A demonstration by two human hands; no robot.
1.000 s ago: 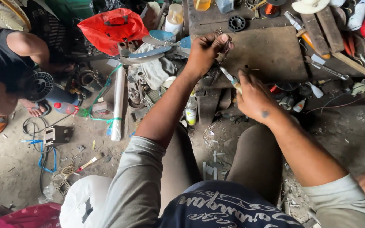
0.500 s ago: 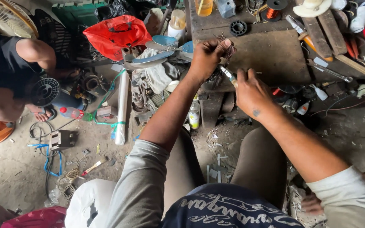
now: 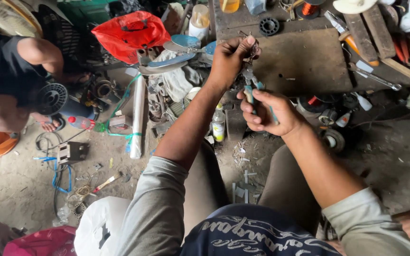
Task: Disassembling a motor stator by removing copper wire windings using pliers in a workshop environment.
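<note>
Your left hand (image 3: 228, 59) is raised over the near edge of the bench (image 3: 304, 61), fingers curled and pressed together with the thumb, pinching a small metal part (image 3: 251, 50) with thin wire ends. What the part is cannot be made out; it is mostly hidden by the fingertips. It is held up and away from the clutter, presumably so the tool can reach it from below.

Your right hand (image 3: 269, 111) sits just below and toward you, fingers wrapped tight around the blue handles of a pair of pliers (image 3: 250, 80). The nose of the pliers points up to the part and meets it at the left fingertips; whether it grips the part or only touches it cannot be told. The closed grip on the handles suggests squeezing force, with the left hand acting as the steady support.

Around the hands: a wrench (image 3: 376, 78) and a black spool (image 3: 268, 26) lie on the bench, well apart from the work. A small bottle (image 3: 218, 124) stands on the floor between your knees and the bench. A red bag (image 3: 131, 31) and a white pipe (image 3: 137, 118) lie to the left. Another person (image 3: 10, 85) crouches at the far left, apart from your hands.
</note>
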